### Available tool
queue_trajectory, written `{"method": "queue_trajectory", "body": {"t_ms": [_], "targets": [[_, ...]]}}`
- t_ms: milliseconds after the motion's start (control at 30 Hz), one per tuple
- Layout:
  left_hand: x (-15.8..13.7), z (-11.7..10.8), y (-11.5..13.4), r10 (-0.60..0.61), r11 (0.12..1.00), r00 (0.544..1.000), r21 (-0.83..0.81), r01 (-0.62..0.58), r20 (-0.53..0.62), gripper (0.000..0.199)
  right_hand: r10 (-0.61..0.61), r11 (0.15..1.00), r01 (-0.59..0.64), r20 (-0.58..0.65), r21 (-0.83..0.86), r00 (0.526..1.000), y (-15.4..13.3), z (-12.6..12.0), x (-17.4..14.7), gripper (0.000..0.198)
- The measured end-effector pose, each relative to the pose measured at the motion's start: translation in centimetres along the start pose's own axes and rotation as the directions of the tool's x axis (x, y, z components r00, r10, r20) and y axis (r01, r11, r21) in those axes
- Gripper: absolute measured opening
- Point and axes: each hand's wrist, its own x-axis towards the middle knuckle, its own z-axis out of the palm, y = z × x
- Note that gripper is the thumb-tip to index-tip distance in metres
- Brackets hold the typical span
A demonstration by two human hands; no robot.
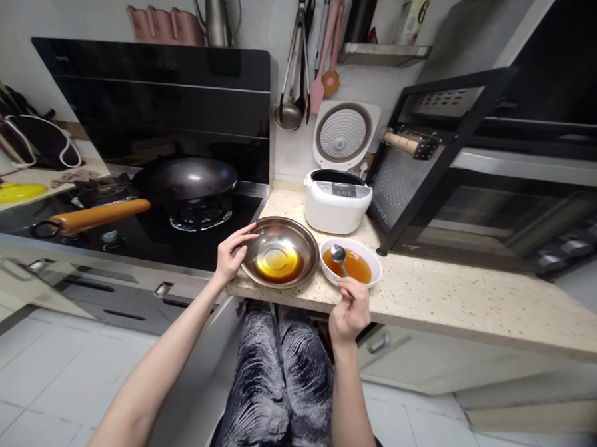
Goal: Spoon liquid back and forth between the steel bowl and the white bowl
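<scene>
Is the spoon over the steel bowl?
No, the spoon, held by the right hand, sits over the white bowl; the left hand grips the steel bowl.

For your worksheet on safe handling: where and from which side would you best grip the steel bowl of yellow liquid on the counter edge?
Grip the steel bowl at its thin, flared rim from the left, probably as the left hand does now. Liquid fills its bottom, so keep it level. The white bowl and right hand with the spoon crowd its right.
</scene>
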Motion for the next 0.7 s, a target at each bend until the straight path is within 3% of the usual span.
{"method": "queue_trajectory", "body": {"t_ms": [100,233,467,700], "targets": [[0.0,0.0,0.0,0.005,1.0,1.0,-0.004,-0.005,-0.001,0.039,0.155,0.987,-0.15,-0.086,0.059,0.984,-1.1,0.3,-0.2,0.015],[0.0,0.0,-0.1,0.012,1.0,1.0,-0.014,-0.012,-0.006,0.038,0.279,0.946,-0.268,-0.034,0.181,0.96,-2.4,1.0,-0.8,0.015],[0.0,0.0,0.1,0.008,1.0,1.0,0.011,-0.008,0.0,0.041,0.36,0.874,-0.396,0.17,0.284,0.917,-3.3,2.7,-2.0,0.018],[0.0,0.0,0.0,0.01,1.0,1.0,-0.007,-0.01,-0.002,0.038,0.401,0.845,-0.456,0.231,0.28,0.886,-3.5,3.2,-2.6,0.019]]}}
